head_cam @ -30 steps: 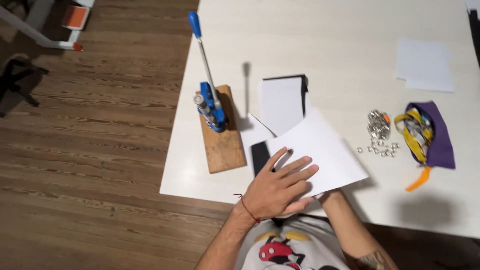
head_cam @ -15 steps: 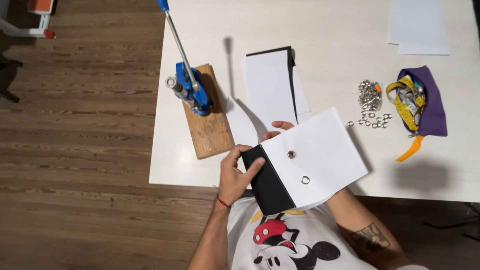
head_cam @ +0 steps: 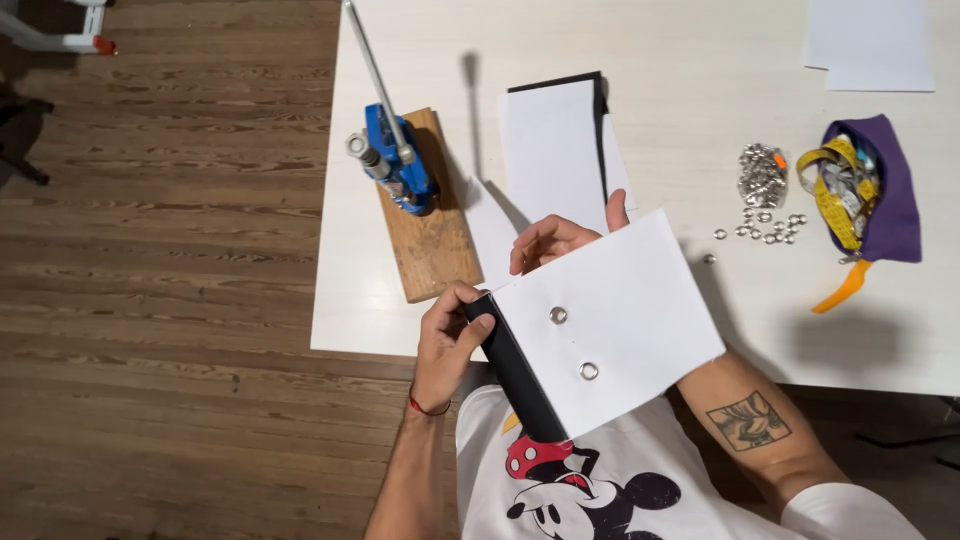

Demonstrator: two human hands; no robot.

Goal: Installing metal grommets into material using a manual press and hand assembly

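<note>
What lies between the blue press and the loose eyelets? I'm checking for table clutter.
In the head view, a white sheet over a black one lies between blue press and eyelets.

Right hand [head_cam: 560, 240] mostly hidden behind white card [head_cam: 620, 300], press lever [head_cam: 375, 70] cut off at top edge

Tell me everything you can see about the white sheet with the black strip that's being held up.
The white sheet looks like stiff paper or card, roughly square, with a black strip along its left edge and two metal eyelets set near that edge. It is held tilted above the table's near edge, over the person's chest. The left hand pinches the strip's upper end; the right hand grips the top edge from behind, mostly hidden.
</note>
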